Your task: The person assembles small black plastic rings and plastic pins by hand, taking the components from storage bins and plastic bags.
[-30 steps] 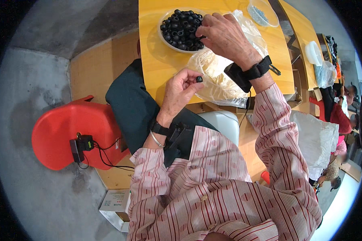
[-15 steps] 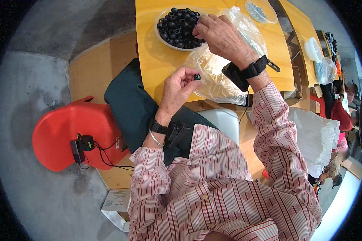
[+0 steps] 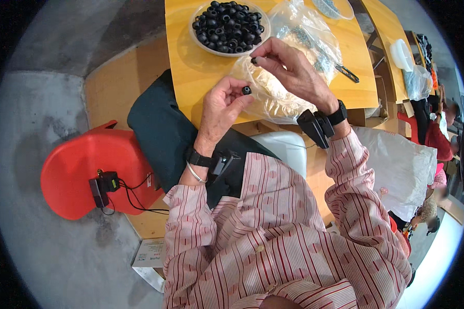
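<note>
Between the thumb and fingers of my left hand [image 3: 220, 103] is a small black ring-shaped piece [image 3: 246, 90], its open end facing me. My right hand [image 3: 288, 67], just above and to the right, pinches another small black piece [image 3: 254, 61] at its fingertips. Behind both hands stands a round clear tub [image 3: 195, 36] filled with many black hollow pieces [image 3: 226, 26] of the same sort. Under my right hand lies a clear plastic bag [image 3: 268, 98] with pale cream contents. What exactly the bag holds cannot be made out.
A black-handled tool [image 3: 347, 73] lies on the yellow table [image 3: 183, 67], right of the bag. Far right on the table is a clear bowl [image 3: 340, 11] of small bluish bits. A red chair [image 3: 72, 175] with a cabled black device [image 3: 107, 183] is at left. Other people [image 3: 438, 134] sit far right.
My right hand has come back from the tub toward my left hand, bringing a black piece. My left hand still holds its piece. The view has shifted slightly.
</note>
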Available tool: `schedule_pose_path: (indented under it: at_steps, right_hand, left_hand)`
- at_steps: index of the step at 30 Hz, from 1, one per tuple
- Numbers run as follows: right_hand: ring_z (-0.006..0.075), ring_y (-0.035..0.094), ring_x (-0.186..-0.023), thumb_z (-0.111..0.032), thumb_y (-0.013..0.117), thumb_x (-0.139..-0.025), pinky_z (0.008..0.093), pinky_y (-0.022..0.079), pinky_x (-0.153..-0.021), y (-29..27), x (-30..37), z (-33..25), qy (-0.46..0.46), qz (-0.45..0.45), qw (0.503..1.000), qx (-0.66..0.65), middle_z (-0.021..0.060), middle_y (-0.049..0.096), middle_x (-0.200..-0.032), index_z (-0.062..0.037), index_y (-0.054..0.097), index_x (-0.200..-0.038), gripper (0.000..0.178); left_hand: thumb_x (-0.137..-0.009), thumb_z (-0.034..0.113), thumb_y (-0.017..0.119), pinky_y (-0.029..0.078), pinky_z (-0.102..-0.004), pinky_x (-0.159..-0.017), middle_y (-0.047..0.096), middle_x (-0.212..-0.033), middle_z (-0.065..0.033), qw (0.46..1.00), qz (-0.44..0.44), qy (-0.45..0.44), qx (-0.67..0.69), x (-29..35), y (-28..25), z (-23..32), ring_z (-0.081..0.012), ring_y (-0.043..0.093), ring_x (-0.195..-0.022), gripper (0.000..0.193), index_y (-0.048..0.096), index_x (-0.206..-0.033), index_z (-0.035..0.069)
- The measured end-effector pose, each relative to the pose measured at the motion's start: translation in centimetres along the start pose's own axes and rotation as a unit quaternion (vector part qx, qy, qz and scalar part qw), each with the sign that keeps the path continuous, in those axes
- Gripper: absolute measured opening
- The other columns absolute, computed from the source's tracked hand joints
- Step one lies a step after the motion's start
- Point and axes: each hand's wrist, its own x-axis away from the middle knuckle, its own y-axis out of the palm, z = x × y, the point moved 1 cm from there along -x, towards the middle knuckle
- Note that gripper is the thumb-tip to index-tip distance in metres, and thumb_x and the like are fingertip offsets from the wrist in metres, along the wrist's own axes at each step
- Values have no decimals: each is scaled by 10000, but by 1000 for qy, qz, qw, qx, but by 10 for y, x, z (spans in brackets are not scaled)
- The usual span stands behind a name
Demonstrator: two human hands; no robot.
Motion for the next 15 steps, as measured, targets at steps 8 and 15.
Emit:
schedule_pose_path:
  at_steps: [8,15]
  right_hand:
    - [79,537,-812,-131,567,-932,243,460,-721,16,34,8,44,-23,998,-43,29,596,-902,2,571,-1032,166]
    - [115,560,-760,-73,576,-908,262,461,-675,28,39,10,8,-21,1000,14,54,616,-849,-3,574,-1010,124]
  left_hand:
    - [-811,-24,673,471,-199,-760,589,-919,-23,1000,-17,-16,-17,4,-1,-3,-68,546,-810,234,560,-1016,-14]
    - [-792,-30,690,453,-183,-755,575,-902,-2,1000,-10,-13,-21,6,-4,-12,-57,528,-809,255,565,-1013,-7]
